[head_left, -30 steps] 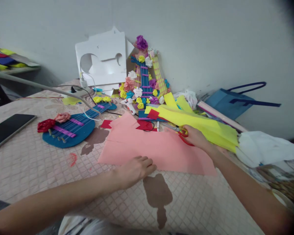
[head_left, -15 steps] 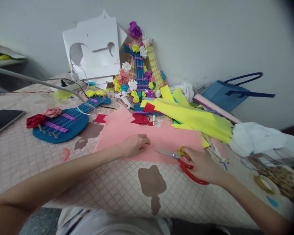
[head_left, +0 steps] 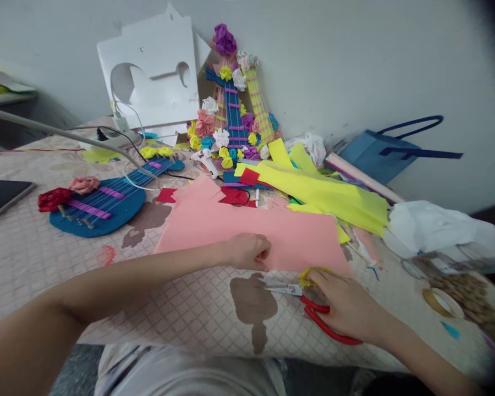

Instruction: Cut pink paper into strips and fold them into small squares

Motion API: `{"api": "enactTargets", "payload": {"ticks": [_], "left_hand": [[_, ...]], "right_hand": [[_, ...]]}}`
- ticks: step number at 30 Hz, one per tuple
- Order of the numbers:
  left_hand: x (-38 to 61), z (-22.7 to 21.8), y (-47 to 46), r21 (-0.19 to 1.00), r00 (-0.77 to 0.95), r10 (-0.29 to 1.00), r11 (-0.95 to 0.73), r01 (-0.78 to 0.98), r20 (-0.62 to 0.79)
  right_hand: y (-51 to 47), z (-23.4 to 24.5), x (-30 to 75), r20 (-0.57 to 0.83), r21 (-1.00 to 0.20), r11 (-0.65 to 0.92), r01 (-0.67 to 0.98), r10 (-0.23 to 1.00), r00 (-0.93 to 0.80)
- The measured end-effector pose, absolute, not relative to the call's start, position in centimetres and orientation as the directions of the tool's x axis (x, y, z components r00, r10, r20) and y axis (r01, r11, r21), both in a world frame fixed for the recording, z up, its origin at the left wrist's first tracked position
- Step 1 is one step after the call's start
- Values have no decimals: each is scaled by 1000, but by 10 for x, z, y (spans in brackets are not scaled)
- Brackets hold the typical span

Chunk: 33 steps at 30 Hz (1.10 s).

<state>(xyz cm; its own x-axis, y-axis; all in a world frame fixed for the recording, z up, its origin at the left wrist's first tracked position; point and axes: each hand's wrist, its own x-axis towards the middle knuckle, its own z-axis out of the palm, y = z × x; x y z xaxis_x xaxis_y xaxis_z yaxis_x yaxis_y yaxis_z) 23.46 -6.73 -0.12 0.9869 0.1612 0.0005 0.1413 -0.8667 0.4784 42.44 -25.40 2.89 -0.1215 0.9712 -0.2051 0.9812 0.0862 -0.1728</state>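
A wide pink sheet of paper [head_left: 301,234] lies across the middle of the table. My left hand [head_left: 249,250] is at its near edge, fingers curled in a pinch that seems to have the edge in it; the fingertips are partly hidden. In my right hand [head_left: 342,300] is a pair of scissors [head_left: 291,289] with red on the lower handle and crumpled yellow material around the upper one. The blades point left, nearly together, over a brown patch [head_left: 251,300] of the tablecloth, just in front of the sheet.
A blue paper guitar [head_left: 103,206] with paper roses lies left, by a phone [head_left: 6,198]. Behind are a glue gun [head_left: 206,162], flower-decked guitars [head_left: 233,118] and white foam board [head_left: 157,71]. Yellow paper [head_left: 325,195], a blue bag [head_left: 375,154] and tape [head_left: 442,302] lie right.
My left hand has moved right and toward me to the sheet's near edge, its fingers closing. My right hand has drawn the scissors back toward me, off the pink sheet.
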Motion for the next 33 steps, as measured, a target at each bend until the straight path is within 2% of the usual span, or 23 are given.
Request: {"api": "enactTargets", "payload": {"ticks": [5,15,21,27,33], "left_hand": [[236,-4,-73,415,983,183,-895,165,4],[236,-2,-70,468,978,208,-865,179,9],[239,1,-71,485,982,189,-862,150,32],[249,0,-78,413,985,166,-896,166,-34],[250,-1,-80,410,985,169,-897,166,-29]], "right_hand": [[-256,30,427,-198,-145,71,987,975,-99],[-260,31,441,-137,-50,88,995,986,-95],[-264,33,441,-124,-40,91,995,988,-95],[-267,31,441,-153,-34,97,995,983,-102],[-271,31,444,-153,-23,84,996,985,-86]]}}
